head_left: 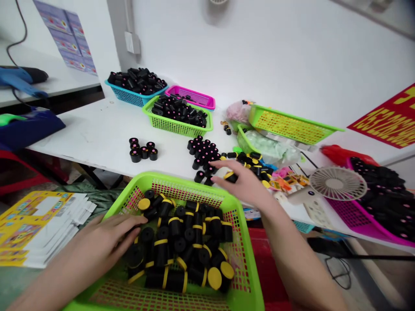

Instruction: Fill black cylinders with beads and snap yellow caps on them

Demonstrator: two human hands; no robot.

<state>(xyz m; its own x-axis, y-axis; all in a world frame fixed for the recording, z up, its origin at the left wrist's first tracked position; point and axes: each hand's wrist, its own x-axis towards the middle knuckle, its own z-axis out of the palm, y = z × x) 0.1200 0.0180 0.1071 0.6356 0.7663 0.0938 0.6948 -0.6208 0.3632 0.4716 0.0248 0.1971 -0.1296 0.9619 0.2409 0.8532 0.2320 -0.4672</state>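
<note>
Well, left fingers (129,222) splayed over cylinders (181,242), right fingers (223,166) round one cylinder (231,176) (sign (389,116) illegible).

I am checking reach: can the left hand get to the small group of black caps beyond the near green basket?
Probably yes. The left hand rests inside the green basket, and the black caps stand on the white table past its far rim; nothing else stands between.

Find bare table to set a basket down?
Bare: left end of the table, between the blue basket and the small cluster of black cylinders. Crowded: from the right hand to the fan and right pink basket.
</note>
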